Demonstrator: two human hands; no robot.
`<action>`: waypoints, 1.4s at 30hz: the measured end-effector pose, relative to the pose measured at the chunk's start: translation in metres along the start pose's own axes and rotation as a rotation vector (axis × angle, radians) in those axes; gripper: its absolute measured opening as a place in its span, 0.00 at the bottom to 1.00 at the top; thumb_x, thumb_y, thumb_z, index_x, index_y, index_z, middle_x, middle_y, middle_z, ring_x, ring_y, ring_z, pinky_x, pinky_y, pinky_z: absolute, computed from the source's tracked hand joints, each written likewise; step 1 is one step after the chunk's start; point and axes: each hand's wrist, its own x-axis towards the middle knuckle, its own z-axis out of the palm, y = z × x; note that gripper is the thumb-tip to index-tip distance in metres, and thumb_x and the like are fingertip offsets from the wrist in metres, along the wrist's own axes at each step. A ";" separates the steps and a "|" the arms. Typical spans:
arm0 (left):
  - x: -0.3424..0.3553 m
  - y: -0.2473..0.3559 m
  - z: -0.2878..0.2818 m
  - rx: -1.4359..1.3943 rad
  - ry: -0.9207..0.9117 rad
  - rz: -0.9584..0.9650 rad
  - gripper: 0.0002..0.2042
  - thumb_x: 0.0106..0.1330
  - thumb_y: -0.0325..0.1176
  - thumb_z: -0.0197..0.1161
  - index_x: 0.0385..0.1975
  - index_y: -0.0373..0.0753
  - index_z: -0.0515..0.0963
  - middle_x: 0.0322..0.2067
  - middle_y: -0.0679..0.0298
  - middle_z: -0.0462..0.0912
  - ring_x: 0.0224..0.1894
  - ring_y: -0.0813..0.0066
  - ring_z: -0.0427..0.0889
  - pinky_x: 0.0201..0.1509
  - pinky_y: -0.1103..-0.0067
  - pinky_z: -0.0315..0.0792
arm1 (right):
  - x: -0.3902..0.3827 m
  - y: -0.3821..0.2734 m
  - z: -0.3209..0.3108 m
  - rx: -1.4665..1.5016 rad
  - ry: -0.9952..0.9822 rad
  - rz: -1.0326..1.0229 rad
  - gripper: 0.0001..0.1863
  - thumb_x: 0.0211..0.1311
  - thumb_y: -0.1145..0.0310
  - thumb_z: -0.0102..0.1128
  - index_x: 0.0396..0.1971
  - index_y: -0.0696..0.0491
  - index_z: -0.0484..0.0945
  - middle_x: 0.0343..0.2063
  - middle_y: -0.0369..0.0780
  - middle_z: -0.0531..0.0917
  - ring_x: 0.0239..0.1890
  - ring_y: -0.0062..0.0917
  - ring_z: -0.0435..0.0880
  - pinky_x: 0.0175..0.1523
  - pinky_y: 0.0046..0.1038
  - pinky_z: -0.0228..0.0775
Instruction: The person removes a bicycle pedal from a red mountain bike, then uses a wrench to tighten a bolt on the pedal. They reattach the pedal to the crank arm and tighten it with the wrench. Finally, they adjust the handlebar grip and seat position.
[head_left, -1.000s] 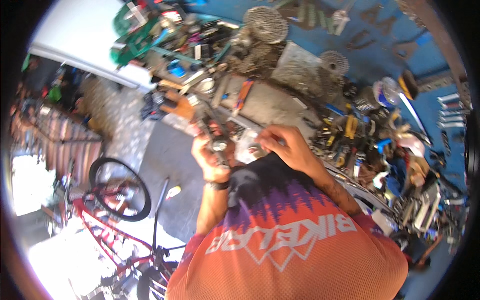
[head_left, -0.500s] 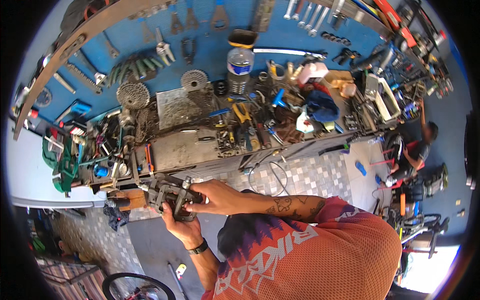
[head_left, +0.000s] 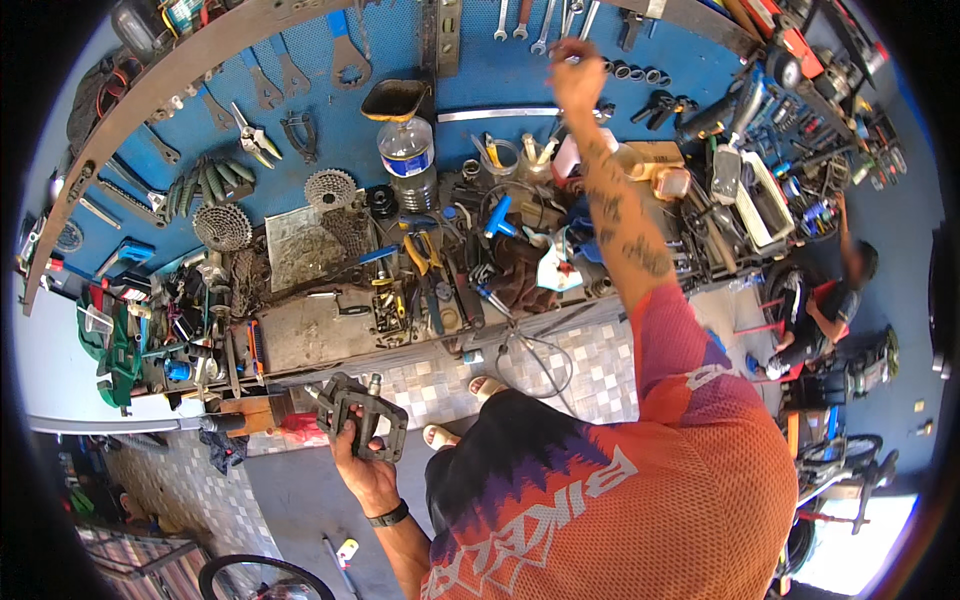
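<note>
On the near side of the cluttered workbench, the left hand is grasping the black pedals, curling around their frames and pressing them together, probably so that a single hand is managing both; well above the bench, the wrenches are hanging in a row on the blue wall, presumably for easy picking; the right hand is hovering near them (blurred, so I cannot tell how far open it is or whether it is holding anything).
</note>
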 end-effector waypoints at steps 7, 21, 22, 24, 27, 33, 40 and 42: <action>-0.010 -0.059 0.016 -0.099 0.114 -0.002 0.21 0.72 0.25 0.60 0.64 0.34 0.74 0.53 0.58 0.85 0.50 0.76 0.86 0.28 0.89 0.81 | 0.120 0.085 0.009 -0.670 0.102 -0.419 0.17 0.55 0.52 0.77 0.37 0.48 0.86 0.27 0.48 0.87 0.35 0.51 0.87 0.42 0.50 0.81; -0.023 -0.061 0.060 -0.212 0.043 0.390 0.15 0.67 0.18 0.60 0.49 0.42 0.69 0.44 0.50 0.85 0.45 0.61 0.88 0.22 0.77 0.83 | -0.001 0.001 -0.047 0.382 -0.389 0.092 0.18 0.82 0.56 0.50 0.41 0.57 0.76 0.21 0.39 0.76 0.20 0.25 0.74 0.28 0.28 0.70; -0.025 -0.054 0.060 -0.222 0.033 0.422 0.15 0.66 0.18 0.59 0.48 0.42 0.69 0.44 0.49 0.84 0.45 0.61 0.88 0.22 0.78 0.83 | -0.054 -0.012 -0.049 0.346 -0.520 0.144 0.18 0.84 0.55 0.48 0.37 0.54 0.72 0.19 0.36 0.71 0.18 0.22 0.69 0.25 0.26 0.62; -0.036 -0.040 0.057 -0.260 0.025 0.494 0.15 0.66 0.17 0.59 0.48 0.42 0.68 0.45 0.48 0.83 0.44 0.60 0.88 0.21 0.78 0.84 | -0.167 -0.055 -0.054 0.496 -0.923 0.415 0.19 0.83 0.54 0.49 0.40 0.54 0.78 0.20 0.31 0.69 0.22 0.14 0.66 0.29 0.23 0.59; -0.054 -0.020 0.042 -0.317 0.062 0.596 0.14 0.67 0.17 0.58 0.48 0.43 0.68 0.45 0.48 0.83 0.44 0.60 0.88 0.21 0.78 0.84 | -0.308 -0.133 -0.075 0.538 -1.420 0.513 0.21 0.83 0.54 0.49 0.38 0.53 0.83 0.23 0.27 0.71 0.22 0.12 0.61 0.28 0.21 0.53; -0.090 0.021 -0.028 -0.414 0.155 0.765 0.14 0.70 0.17 0.58 0.49 0.42 0.68 0.46 0.47 0.82 0.43 0.59 0.88 0.23 0.77 0.86 | -0.444 -0.280 -0.066 0.645 -1.974 0.528 0.14 0.63 0.65 0.79 0.40 0.58 0.86 0.21 0.22 0.66 0.23 0.06 0.59 0.28 0.19 0.47; -0.130 0.082 -0.144 -0.612 0.325 0.624 0.14 0.76 0.27 0.58 0.58 0.35 0.72 0.49 0.53 0.84 0.53 0.64 0.87 0.47 0.64 0.91 | -0.537 -0.416 -0.029 0.788 -2.354 0.114 0.13 0.65 0.63 0.78 0.39 0.56 0.88 0.18 0.22 0.65 0.21 0.09 0.58 0.27 0.21 0.49; -0.142 0.101 -0.179 -0.923 0.348 0.346 0.16 0.78 0.32 0.56 0.57 0.28 0.75 0.48 0.55 0.86 0.51 0.71 0.87 0.38 0.74 0.91 | -0.557 -0.455 -0.029 0.846 -2.466 0.031 0.12 0.68 0.62 0.76 0.40 0.56 0.88 0.17 0.23 0.65 0.21 0.10 0.60 0.27 0.22 0.51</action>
